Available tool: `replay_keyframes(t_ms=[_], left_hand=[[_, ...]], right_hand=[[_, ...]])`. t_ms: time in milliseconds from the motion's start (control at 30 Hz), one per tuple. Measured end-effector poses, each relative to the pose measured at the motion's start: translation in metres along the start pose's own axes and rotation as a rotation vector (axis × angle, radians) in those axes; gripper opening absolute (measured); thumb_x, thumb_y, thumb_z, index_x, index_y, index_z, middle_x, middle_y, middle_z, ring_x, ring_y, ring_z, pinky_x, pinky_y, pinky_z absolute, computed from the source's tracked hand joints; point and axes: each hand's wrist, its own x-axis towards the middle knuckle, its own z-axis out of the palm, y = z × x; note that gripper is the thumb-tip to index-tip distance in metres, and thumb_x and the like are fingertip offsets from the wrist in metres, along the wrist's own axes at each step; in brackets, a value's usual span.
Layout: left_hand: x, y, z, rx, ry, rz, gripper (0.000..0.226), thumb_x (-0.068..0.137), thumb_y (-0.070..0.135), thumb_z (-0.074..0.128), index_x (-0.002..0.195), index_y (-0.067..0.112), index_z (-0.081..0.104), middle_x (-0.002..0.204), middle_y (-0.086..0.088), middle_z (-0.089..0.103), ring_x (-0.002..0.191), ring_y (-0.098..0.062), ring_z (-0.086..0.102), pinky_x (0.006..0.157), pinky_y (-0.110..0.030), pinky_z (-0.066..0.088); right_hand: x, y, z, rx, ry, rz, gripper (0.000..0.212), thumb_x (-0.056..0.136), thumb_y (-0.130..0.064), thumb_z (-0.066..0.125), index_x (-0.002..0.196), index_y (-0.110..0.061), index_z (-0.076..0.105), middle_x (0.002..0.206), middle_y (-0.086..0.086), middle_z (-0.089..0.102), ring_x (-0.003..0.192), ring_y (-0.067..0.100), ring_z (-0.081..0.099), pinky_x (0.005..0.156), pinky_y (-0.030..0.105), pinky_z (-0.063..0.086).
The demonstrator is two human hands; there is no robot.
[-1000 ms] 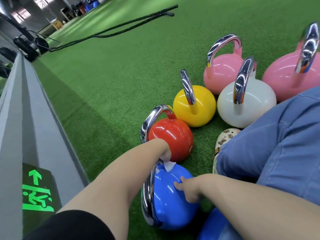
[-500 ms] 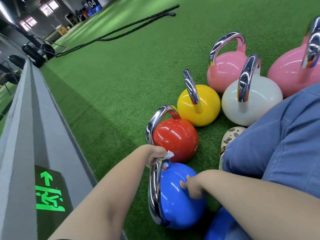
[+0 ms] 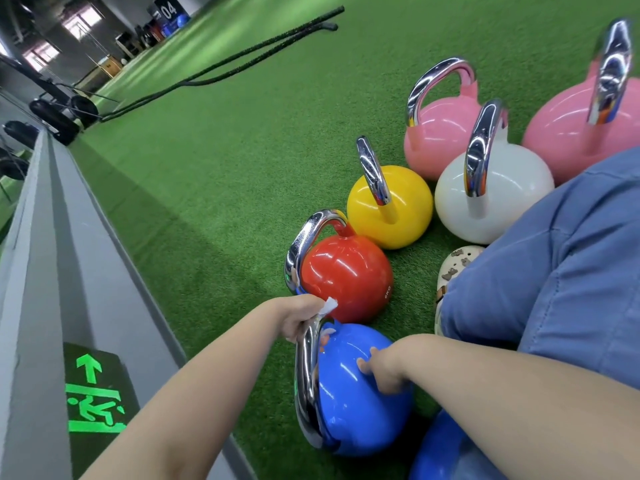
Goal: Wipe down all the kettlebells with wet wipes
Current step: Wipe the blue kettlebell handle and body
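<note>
Our left hand (image 3: 300, 318) pinches the wet wipe (image 3: 328, 305) around the top of the blue kettlebell (image 3: 353, 389)'s steel handle (image 3: 306, 382) to rub it, while our right hand (image 3: 382, 370) presses fingertips on the ball, probably steadying it on the turf (image 3: 225, 161).

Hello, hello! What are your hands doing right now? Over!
Left hand grips wipe round blue kettlebell handle. Right hand steadies its body. Red kettlebell close beside, not blocking.

Open turf (image 3: 242, 140) left of the red kettlebell (image 3: 346, 275); knee (image 3: 540, 271) blocks right
</note>
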Motion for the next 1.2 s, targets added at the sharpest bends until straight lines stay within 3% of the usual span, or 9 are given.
replay_keyframes(t_ms=[133,300,567,700,833,967,1033,1133,1200], left_hand=[[0.013,-0.006,-0.001,-0.156,-0.079,0.016,0.049,0.093,0.031,0.047,0.134,0.010,0.034,0.077,-0.008,0.056,0.053,-0.017,0.054,0.059,-0.031,0.055],[0.013,-0.020,0.001,-0.347,-0.162,0.067,0.031,0.095,0.030,0.038,0.093,0.002,0.051,0.071,-0.010,0.057,0.056,-0.019,0.055,0.055,-0.030,0.051],[-0.029,-0.040,-0.009,-0.324,-0.130,0.166,0.048,0.099,0.037,0.031,0.126,0.002,0.049,0.108,-0.019,0.062,0.091,-0.025,0.067,0.073,-0.037,0.057],[-0.038,-0.053,0.012,-0.229,0.064,0.225,0.029,0.095,0.019,0.035,0.101,0.001,0.057,0.088,-0.012,0.063,0.076,-0.020,0.064,0.069,-0.030,0.051],[-0.033,-0.038,0.027,-0.094,0.222,0.289,0.040,0.087,0.040,0.043,0.095,0.006,0.061,0.086,-0.016,0.064,0.069,-0.023,0.058,0.070,-0.033,0.043],[-0.028,-0.026,0.022,-0.280,0.165,0.182,0.058,0.090,0.058,0.043,0.114,0.007,0.058,0.104,-0.016,0.067,0.089,-0.031,0.067,0.072,-0.034,0.056],[-0.025,-0.025,0.024,-0.262,0.277,0.198,0.057,0.093,0.052,0.041,0.122,0.004,0.051,0.104,-0.015,0.064,0.083,-0.027,0.066,0.066,-0.031,0.056],[-0.022,-0.033,0.030,-0.189,0.446,0.196,0.063,0.092,0.048,0.043,0.129,-0.002,0.042,0.118,-0.020,0.059,0.101,-0.032,0.062,0.088,-0.039,0.051],[-0.027,-0.041,0.039,-0.216,0.534,0.193,0.062,0.094,0.048,0.040,0.129,-0.003,0.042,0.119,-0.019,0.058,0.105,-0.031,0.060,0.085,-0.035,0.048]], right_hand=[[-0.001,0.000,0.000,-0.005,0.013,-0.008,0.062,0.097,-0.009,0.033,0.150,-0.010,0.001,0.156,0.020,0.008,0.135,0.036,0.030,0.101,0.039,0.033],[-0.003,-0.001,-0.001,0.009,0.021,-0.020,0.061,0.097,-0.009,0.033,0.150,-0.008,0.002,0.156,0.019,0.010,0.134,0.035,0.033,0.102,0.037,0.032],[-0.004,0.000,-0.002,0.049,0.033,-0.027,0.058,0.096,-0.007,0.035,0.149,-0.009,0.014,0.154,0.017,0.020,0.137,0.033,0.030,0.104,0.036,0.032],[-0.010,0.002,-0.007,0.060,0.054,-0.032,0.055,0.095,-0.006,0.034,0.148,-0.011,0.024,0.146,0.015,0.035,0.130,0.031,0.039,0.100,0.034,0.035],[-0.014,0.003,-0.006,0.053,0.056,-0.043,0.059,0.095,-0.005,0.035,0.150,-0.017,0.017,0.148,0.013,0.033,0.131,0.029,0.038,0.101,0.034,0.035],[-0.013,0.004,-0.005,0.026,0.062,-0.046,0.061,0.095,-0.008,0.037,0.151,-0.018,0.013,0.149,0.013,0.031,0.132,0.031,0.036,0.101,0.035,0.035],[-0.013,0.004,-0.006,0.025,0.063,-0.043,0.060,0.096,-0.009,0.039,0.150,-0.019,0.016,0.149,0.011,0.031,0.133,0.029,0.036,0.102,0.034,0.034],[-0.010,0.004,-0.008,0.035,0.057,-0.041,0.057,0.095,-0.009,0.038,0.149,-0.019,0.021,0.148,0.010,0.034,0.132,0.029,0.037,0.102,0.034,0.035],[-0.008,0.005,-0.008,0.038,0.055,-0.037,0.058,0.095,-0.007,0.036,0.149,-0.019,0.021,0.148,0.010,0.034,0.132,0.030,0.037,0.102,0.033,0.035]])
